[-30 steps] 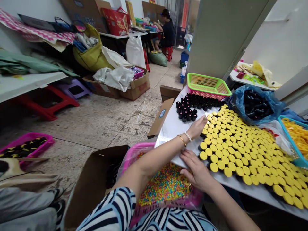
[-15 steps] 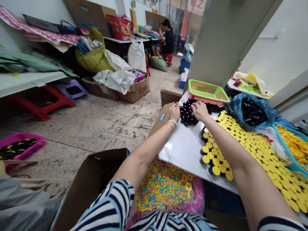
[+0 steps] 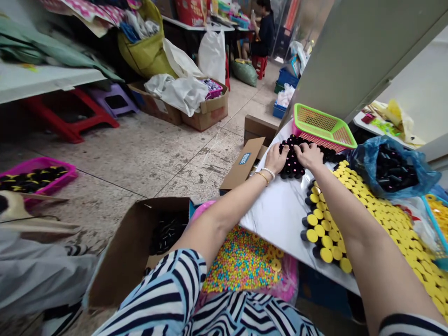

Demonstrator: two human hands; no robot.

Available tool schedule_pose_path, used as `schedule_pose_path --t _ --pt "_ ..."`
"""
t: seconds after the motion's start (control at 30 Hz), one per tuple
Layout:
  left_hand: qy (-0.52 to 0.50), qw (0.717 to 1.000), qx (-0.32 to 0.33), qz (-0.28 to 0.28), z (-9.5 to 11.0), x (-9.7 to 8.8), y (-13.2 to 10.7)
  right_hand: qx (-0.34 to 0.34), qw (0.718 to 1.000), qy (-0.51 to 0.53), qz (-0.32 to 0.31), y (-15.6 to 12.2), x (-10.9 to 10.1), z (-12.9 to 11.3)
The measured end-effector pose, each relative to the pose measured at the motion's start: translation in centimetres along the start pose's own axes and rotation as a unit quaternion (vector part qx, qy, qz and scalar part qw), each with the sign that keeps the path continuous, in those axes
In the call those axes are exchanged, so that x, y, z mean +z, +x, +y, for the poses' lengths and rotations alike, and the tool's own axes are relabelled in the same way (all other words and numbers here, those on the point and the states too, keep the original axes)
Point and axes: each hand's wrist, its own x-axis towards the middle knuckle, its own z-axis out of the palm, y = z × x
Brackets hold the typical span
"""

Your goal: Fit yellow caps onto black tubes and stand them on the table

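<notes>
Black tubes [image 3: 290, 170] stand upright in a tight cluster on the white table [image 3: 276, 219], their long axes roughly vertical. Both forearms reach forward, the left hand [image 3: 276, 158] and right hand [image 3: 308, 156] resting on the tubes, fingers [image 3: 299, 149] slightly spread over the tops (any grip is hard to make out). Yellow-capped tubes [image 3: 325, 242] stand just right, near a green basket [image 3: 324, 126].

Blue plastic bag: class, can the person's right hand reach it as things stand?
Probably yes. The right hand rests on the black cylinders, and the blue plastic bag sits just beyond them. Only more low cylinders lie between, so nothing tall seems to block it.
</notes>
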Motion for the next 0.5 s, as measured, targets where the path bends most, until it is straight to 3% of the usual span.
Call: schedule_pose_path --t 0.13,0.33,0.5 --pt "0.022 1.000 0.020 0.002 0.1 -0.1 -0.3 0.061 0.998 0.007 -0.013 0.0 0.4 0.0" --pt "0.029 0.999 -0.020 -0.002 0.2 -0.4 -0.5 0.066 0.998 0.024 -0.001 0.0 0.1 0.9" --pt "0.029 0.999 -0.021 -0.005 0.1 -0.4 -0.4 0.104 0.990 0.079 -0.049 -0.5 0.3 1.4"
